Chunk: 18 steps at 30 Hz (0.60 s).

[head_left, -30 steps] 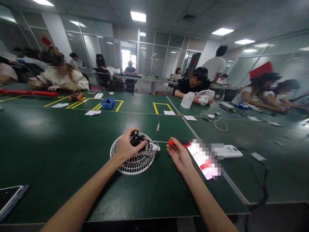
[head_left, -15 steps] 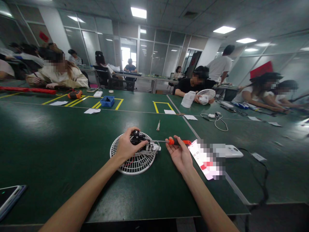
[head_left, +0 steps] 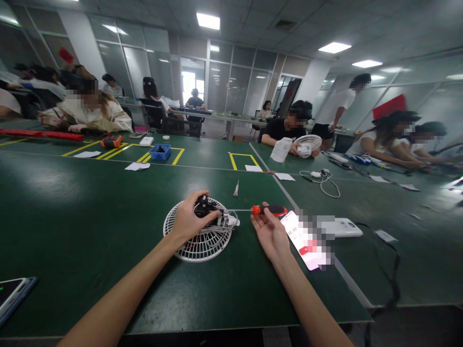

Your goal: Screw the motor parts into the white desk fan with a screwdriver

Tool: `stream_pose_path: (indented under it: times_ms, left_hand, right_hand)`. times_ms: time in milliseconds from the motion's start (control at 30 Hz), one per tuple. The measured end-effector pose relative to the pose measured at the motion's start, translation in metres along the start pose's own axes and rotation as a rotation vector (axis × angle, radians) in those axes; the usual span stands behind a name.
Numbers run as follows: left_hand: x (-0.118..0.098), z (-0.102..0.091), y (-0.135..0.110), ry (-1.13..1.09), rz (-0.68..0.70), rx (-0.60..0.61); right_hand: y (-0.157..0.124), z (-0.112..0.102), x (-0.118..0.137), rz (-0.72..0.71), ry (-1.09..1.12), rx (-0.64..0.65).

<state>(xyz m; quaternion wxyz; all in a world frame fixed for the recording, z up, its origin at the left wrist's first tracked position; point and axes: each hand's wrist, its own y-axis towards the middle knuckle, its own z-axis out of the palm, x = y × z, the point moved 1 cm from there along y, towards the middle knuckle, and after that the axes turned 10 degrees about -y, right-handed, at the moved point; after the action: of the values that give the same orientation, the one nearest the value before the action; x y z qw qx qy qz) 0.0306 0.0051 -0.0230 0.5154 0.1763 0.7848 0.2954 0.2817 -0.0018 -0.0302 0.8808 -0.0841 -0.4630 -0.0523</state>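
My left hand [head_left: 191, 217] is closed around a black fan motor [head_left: 203, 206] above a round white fan grille [head_left: 206, 248] lying on the green table. White and red wires run beside the motor. Between thumb and fingers, my right hand [head_left: 271, 231] holds a screwdriver [head_left: 273, 210] with a red and black handle. Its shaft points left, level, and the tip reaches the motor's right side, where the exact contact is hidden. A small pointed tube-like piece [head_left: 236, 188] lies beyond the grille.
A lit phone [head_left: 304, 243] lies right of my right hand, with a white device [head_left: 343, 227] beyond it. Another phone [head_left: 16, 296] is at the left edge. Farther off are a blue bin [head_left: 160, 153], a coiled cable [head_left: 327, 183] and a co-worker [head_left: 289, 127] holding a fan part.
My right hand's fingers have shifted on the screwdriver, and more of its black handle shows. The left hand keeps its hold on the motor. A standing person in the back has turned and moved right.
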Motion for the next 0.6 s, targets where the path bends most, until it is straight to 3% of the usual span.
stream_pose_path:
  times_ms: [233, 433, 600]
  left_hand:
    - [0.0011, 0.0011, -0.001, 0.006, 0.021, -0.006]
    - [0.0009, 0.0013, -0.0013, 0.013, 0.025, -0.008]
    - [0.0021, 0.0014, -0.0018, 0.015, 0.035, -0.015]
  right_hand:
    - [-0.0015, 0.0006, 0.0021, 0.036, 0.014, 0.044]
    - [-0.0007, 0.0004, -0.0021, 0.077, -0.017, -0.023]
    - [0.0004, -0.0022, -0.0042, 0.066, -0.05, -0.007]
